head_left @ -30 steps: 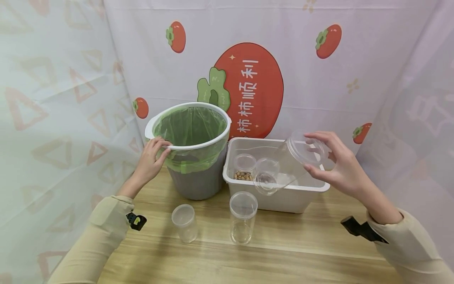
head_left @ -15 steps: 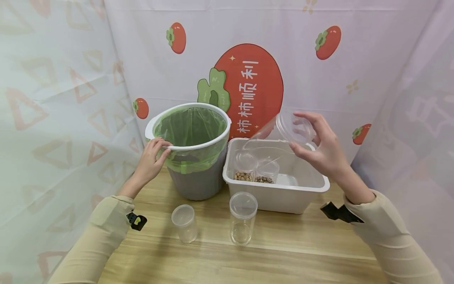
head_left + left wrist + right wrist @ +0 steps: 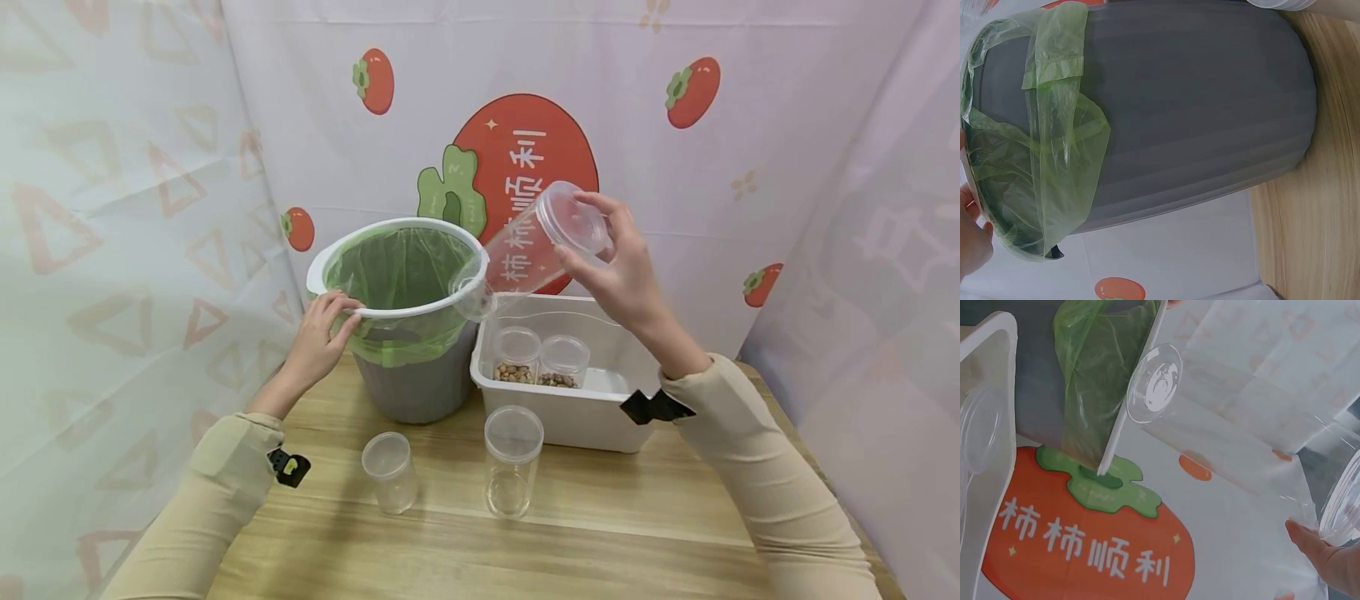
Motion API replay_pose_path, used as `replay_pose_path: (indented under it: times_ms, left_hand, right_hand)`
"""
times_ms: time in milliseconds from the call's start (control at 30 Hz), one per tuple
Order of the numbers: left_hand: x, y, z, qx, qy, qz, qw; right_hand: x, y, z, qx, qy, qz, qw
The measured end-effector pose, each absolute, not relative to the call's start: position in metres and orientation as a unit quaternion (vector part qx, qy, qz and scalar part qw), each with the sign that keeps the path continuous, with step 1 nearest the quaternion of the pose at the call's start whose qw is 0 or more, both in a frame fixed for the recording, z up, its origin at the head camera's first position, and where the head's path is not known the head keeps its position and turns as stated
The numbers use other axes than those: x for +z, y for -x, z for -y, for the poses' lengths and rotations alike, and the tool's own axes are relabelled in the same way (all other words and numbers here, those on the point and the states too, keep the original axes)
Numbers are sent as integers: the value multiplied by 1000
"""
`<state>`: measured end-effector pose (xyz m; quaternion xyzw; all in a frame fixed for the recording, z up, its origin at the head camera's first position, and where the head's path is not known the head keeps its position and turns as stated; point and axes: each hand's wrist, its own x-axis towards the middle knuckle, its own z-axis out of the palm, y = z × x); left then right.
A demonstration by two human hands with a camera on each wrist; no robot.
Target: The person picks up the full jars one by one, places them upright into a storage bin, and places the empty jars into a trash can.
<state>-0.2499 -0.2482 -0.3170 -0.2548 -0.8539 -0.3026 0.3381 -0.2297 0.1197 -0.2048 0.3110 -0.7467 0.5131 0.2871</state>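
While left hand pinches bin rim | right hand raised, angled inward | fingers pinch tilted jar by lid

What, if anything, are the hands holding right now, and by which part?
The right hand holds the tilted clear jar by its lid; the left hand holds the gray bin by its white rim.

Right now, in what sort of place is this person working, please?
Probably a small staged booth, though I cannot be sure: a printed backdrop hangs behind the table, and sheets enclose both sides.
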Motion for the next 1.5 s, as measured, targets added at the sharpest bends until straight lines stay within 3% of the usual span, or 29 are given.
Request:
replay_pose_path:
  times_ms: [267, 700, 1067, 1500]
  left_hand:
    - [-318, 251, 249, -302, 254, 853, 342]
    - [-319, 248, 250, -302, 245, 858, 337]
    - [-316, 246, 249, -308, 235, 866, 317]
    - [-317, 247, 249, -306, 236, 869, 311]
  right_hand:
    - [-203, 251, -89, 491, -301, 744, 337]
    - [-204, 276, -45, 473, -306, 761, 323]
    - [-214, 299, -19, 456, -283, 796, 280]
    - [-228, 316, 0, 435, -264, 842, 177]
